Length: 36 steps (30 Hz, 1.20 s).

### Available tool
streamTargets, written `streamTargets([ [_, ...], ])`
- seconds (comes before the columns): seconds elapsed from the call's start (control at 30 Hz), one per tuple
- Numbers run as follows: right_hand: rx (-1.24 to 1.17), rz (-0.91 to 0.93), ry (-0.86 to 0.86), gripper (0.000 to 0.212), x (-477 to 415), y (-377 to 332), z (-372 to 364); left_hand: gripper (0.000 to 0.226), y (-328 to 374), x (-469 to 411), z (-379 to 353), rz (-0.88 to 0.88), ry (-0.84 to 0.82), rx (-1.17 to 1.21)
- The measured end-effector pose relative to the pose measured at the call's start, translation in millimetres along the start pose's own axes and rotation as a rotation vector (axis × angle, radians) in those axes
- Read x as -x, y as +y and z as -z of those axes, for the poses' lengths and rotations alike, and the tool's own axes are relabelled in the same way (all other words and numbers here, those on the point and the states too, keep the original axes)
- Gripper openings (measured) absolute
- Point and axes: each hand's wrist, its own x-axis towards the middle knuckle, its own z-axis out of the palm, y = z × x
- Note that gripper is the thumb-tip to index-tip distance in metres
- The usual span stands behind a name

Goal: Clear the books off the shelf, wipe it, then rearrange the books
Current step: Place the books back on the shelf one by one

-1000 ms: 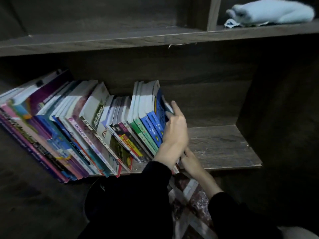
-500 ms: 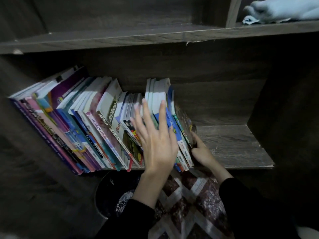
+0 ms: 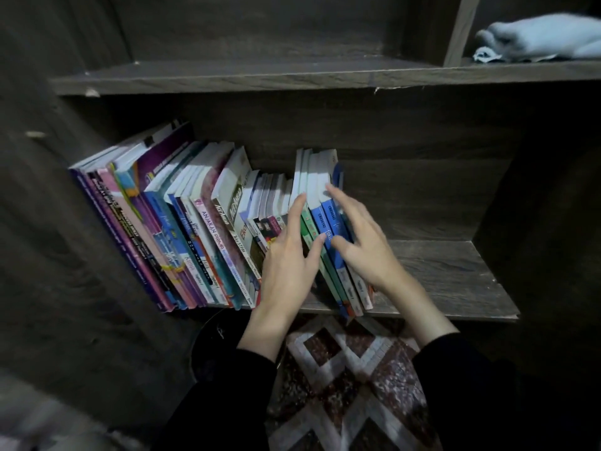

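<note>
A row of books [image 3: 195,229] stands on the dark wooden shelf [image 3: 448,281], all leaning left against the left wall. At the row's right end are several green and blue books [image 3: 320,190]. My left hand [image 3: 289,258] lies flat on the spines in the middle of the row, fingers spread. My right hand [image 3: 361,242] rests with fingers apart on the blue books at the right end. Neither hand grips a book.
A folded light-blue cloth [image 3: 540,39] lies on the upper shelf [image 3: 260,76] at the top right. The right half of the book shelf is bare wood. Below the shelf are a patterned rug [image 3: 351,385] and a dark round object [image 3: 218,346].
My right hand has risen from the shelf's front edge onto the blue books. My left hand stayed on the spines, shifting slightly. The rightmost books now stand closer to the row.
</note>
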Motion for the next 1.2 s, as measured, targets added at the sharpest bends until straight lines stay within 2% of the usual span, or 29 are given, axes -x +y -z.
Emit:
streamTargets([
  [0.07,0.066,-0.005,-0.117,0.076,-3.0,-3.3,6.7,0.061,1.6,-3.1,2.4,0.027,-0.044,0.037],
  [0.13,0.076,0.01,-0.155,0.077,-2.9,-3.2,9.3,0.059,3.0,-4.6,3.5,0.042,-0.071,0.089],
  [0.33,0.072,0.015,-0.177,0.067,-9.0,4.8,8.4,0.057,-2.3,-5.1,8.2,0.067,-0.094,0.2],
  [0.53,0.074,0.016,-0.168,0.066,-8.7,4.7,6.2,0.055,-7.9,-4.3,7.3,0.037,-0.102,0.172],
  [0.6,0.066,0.009,-0.161,0.067,-7.6,3.3,5.3,0.051,-14.1,1.2,4.8,0.02,0.027,0.125],
  [0.7,0.071,0.004,-0.167,0.067,-6.8,1.4,5.1,0.052,-38.5,5.2,0.9,0.063,0.48,-0.224],
  [0.73,0.067,0.0,-0.169,0.066,-6.8,0.9,5.0,0.054,-46.3,6.6,1.1,0.105,0.577,-0.268],
  [0.8,0.053,-0.013,-0.166,0.065,-7.1,0.4,4.2,0.058,-58.0,8.9,0.8,0.18,0.656,-0.253],
  [0.97,0.06,-0.003,-0.142,0.066,-5.8,-1.2,1.3,0.074,-59.3,14.9,-10.2,0.221,0.455,-0.202],
  [1.07,0.136,-0.036,-0.117,0.066,-5.9,-3.3,-2.6,0.08,-55.0,14.4,-10.5,0.231,0.421,-0.191],
  [1.13,0.278,-0.01,-0.01,0.069,-7.0,-9.8,-8.3,0.081,-54.3,12.2,-6.8,0.231,0.409,-0.194],
  [1.2,0.424,0.134,0.155,0.072,-10.0,-22.7,-16.3,0.082,-55.5,8.8,-1.4,0.194,0.404,-0.206],
])
